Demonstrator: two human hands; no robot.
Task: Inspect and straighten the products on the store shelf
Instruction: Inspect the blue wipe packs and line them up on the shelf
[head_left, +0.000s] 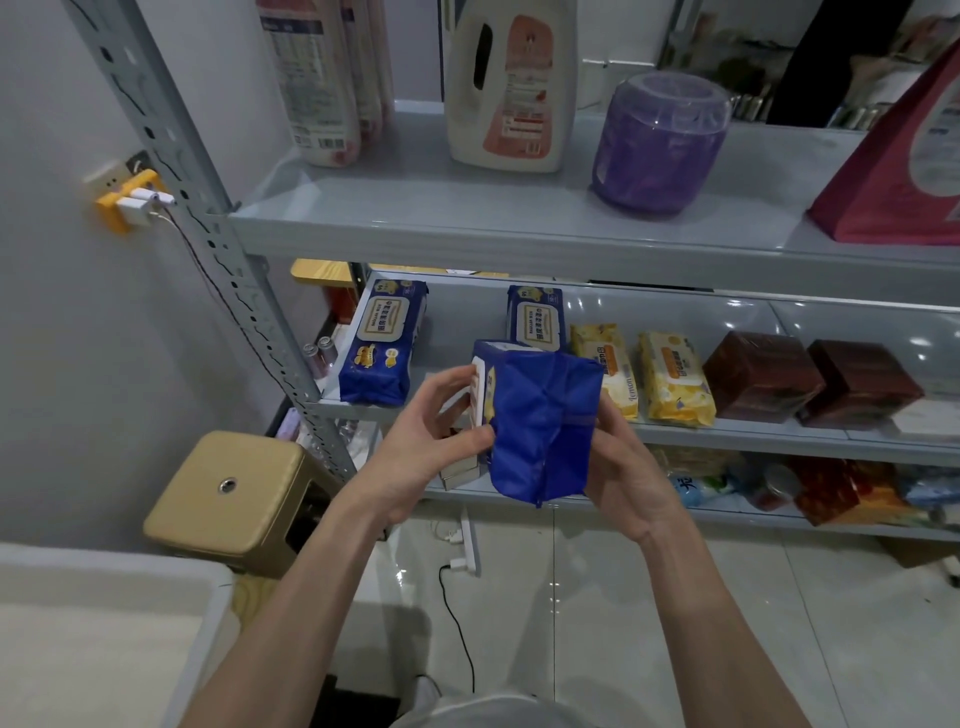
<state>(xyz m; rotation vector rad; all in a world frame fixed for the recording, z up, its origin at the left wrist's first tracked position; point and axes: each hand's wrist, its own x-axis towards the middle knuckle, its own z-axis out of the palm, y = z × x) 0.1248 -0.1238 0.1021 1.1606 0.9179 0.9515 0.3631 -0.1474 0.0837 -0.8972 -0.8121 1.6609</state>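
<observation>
I hold a blue wipes pack (540, 426) in front of the middle shelf (727, 434), its folded end facing me. My left hand (426, 441) grips its left side with thumb and curled fingers. My right hand (628, 467) holds its right side from behind. Two more blue packs lie on the shelf, one at the left (382, 348) and one behind the held pack (535, 317). To the right lie two yellow wipes packs (605, 364) (672, 379) and two dark red boxes (761, 376) (860, 384).
The upper shelf (467, 218) carries a white detergent jug (511, 83), a purple jar (660, 140), a tall refill pouch (322, 78) and a magenta bag (904, 161). A gold stool (228, 493) stands at floor left. A power strip (467, 540) and cable lie on the tiles.
</observation>
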